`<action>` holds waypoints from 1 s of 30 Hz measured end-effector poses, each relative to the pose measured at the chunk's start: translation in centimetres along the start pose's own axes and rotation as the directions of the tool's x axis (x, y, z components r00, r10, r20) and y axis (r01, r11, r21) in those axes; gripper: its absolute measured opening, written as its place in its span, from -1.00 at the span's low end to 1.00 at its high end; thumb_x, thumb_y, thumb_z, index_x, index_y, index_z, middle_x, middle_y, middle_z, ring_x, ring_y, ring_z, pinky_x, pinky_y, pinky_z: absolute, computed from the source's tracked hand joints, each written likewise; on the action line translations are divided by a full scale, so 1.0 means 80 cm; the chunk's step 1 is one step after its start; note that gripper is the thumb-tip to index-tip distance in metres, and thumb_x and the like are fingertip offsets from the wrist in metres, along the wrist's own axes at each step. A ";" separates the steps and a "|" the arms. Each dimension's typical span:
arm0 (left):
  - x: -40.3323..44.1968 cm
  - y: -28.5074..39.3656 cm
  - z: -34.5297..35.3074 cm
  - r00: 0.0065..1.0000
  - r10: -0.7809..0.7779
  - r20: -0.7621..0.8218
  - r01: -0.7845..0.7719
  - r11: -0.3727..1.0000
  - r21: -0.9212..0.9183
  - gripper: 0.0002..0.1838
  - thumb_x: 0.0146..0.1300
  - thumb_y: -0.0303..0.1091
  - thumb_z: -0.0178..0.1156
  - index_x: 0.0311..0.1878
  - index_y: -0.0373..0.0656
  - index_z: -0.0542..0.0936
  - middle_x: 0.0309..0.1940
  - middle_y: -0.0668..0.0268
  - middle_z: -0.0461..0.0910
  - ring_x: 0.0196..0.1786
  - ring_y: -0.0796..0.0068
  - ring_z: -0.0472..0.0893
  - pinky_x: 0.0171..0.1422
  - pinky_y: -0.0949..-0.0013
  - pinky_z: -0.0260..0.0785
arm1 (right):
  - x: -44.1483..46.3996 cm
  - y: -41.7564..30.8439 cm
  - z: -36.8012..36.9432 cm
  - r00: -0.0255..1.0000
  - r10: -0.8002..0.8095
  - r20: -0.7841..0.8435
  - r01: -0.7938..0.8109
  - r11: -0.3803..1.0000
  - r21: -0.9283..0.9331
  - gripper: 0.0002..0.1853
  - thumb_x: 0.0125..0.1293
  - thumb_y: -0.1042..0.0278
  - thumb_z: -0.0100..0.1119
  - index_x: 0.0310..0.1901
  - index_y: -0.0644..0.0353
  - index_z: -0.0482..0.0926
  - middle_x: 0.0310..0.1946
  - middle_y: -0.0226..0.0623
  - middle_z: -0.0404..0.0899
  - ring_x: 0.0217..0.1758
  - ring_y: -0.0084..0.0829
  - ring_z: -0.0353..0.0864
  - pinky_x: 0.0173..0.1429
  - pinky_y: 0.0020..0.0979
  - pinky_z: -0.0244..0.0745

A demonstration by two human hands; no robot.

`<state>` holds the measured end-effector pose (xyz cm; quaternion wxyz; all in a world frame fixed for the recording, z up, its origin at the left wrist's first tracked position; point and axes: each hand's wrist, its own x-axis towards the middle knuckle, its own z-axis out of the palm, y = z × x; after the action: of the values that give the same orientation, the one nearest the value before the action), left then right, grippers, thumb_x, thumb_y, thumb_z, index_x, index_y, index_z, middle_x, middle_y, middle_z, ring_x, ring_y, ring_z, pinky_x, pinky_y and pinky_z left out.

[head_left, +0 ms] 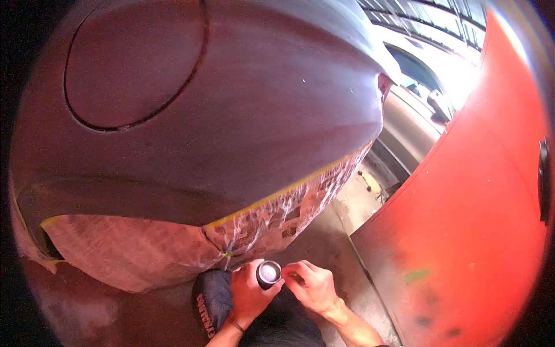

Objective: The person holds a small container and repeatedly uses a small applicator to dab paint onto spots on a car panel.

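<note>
Near the bottom centre, my left hand [248, 292] is wrapped round a small dark cylindrical container [269, 273] with a pale, whitish top facing up. My right hand [311, 287] is just to the right of it, fingers curled and pinched together close to the container's rim. Whether anything is between those fingers is too small to make out. Both hands are in front of my dark clothing, below the masked edge of a dull, dark car body panel [231, 110].
Newspaper masking [289, 217] with yellow tape runs along the panel's lower edge. A large red panel [462, 202] with dark smudges fills the right side. Behind stands a light-coloured car [410, 124]. Grey floor [324, 237] lies between.
</note>
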<state>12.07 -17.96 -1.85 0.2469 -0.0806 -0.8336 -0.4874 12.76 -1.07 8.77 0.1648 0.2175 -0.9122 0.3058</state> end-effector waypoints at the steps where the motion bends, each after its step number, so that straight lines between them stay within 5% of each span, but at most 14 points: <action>1: 0.000 -0.002 -0.003 1.000 -0.003 -0.023 0.003 1.000 -0.017 -0.24 0.05 0.01 0.73 0.23 -0.15 0.61 0.02 0.10 0.75 0.06 -0.07 0.72 0.24 -0.06 0.48 | 0.002 -0.004 -0.006 0.996 0.069 -0.048 -0.068 0.997 0.027 -0.88 0.34 0.48 0.48 -0.12 0.11 0.79 -0.20 -0.16 0.82 -0.24 -0.19 0.87 -0.14 -0.27 0.76; 4: -0.013 -0.019 -0.007 0.998 -0.064 0.004 0.064 0.996 -0.066 -0.23 0.05 0.02 0.73 0.23 -0.14 0.60 0.03 0.10 0.75 0.06 -0.10 0.71 0.25 -0.08 0.48 | 0.042 -0.018 -0.042 0.948 0.066 -0.311 -0.037 0.995 0.096 -0.91 0.39 0.51 0.48 -0.11 0.21 0.79 -0.19 -0.25 0.84 -0.18 -0.47 0.82 -0.05 -0.40 0.70; 6: -0.027 -0.041 -0.002 0.998 -0.052 0.022 0.052 0.998 -0.023 -0.22 0.05 0.03 0.73 0.23 -0.15 0.60 0.03 0.10 0.75 0.08 -0.09 0.72 0.25 -0.08 0.48 | 0.074 -0.003 -0.065 0.879 0.159 -0.449 -0.072 0.976 0.204 -0.89 0.45 0.52 0.46 -0.05 0.23 0.75 -0.15 -0.28 0.82 -0.09 -0.49 0.79 0.05 -0.41 0.67; 8: -0.046 -0.068 0.008 0.996 -0.052 0.068 0.055 0.998 -0.036 -0.21 0.05 0.05 0.73 0.24 -0.15 0.59 0.05 0.10 0.76 0.11 -0.05 0.73 0.27 -0.07 0.48 | 0.128 0.002 -0.093 0.794 0.033 -0.607 0.234 0.905 0.355 -0.85 0.52 0.53 0.42 0.05 0.23 0.69 -0.09 -0.27 0.80 -0.07 -0.46 0.76 0.10 -0.37 0.67; 12: -0.084 -0.107 0.022 0.977 -0.110 0.182 0.113 0.994 -0.002 -0.19 0.06 0.07 0.73 0.27 -0.14 0.59 0.07 0.10 0.77 0.13 -0.04 0.74 0.30 -0.04 0.49 | 0.227 -0.026 -0.133 0.615 -0.041 -0.788 0.364 0.901 0.237 -0.85 0.63 0.53 0.30 0.13 0.30 0.61 -0.05 -0.17 0.76 -0.01 -0.35 0.84 0.16 -0.26 0.78; 30: -0.089 -0.119 0.028 0.961 -0.160 0.224 0.172 0.985 -0.034 -0.17 0.02 0.10 0.74 0.27 -0.12 0.62 0.07 0.05 0.76 0.15 -0.14 0.73 0.31 -0.09 0.54 | 0.292 -0.033 -0.118 0.536 -0.075 -0.841 0.385 0.908 0.164 -0.83 0.64 0.52 0.32 0.14 0.35 0.61 0.03 -0.18 0.74 0.06 -0.31 0.89 0.21 -0.38 0.79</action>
<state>13.90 -20.17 -13.55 0.1089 -0.0707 -0.8463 -0.5166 -4.27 -3.89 27.37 0.5682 0.1952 -0.6282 0.4943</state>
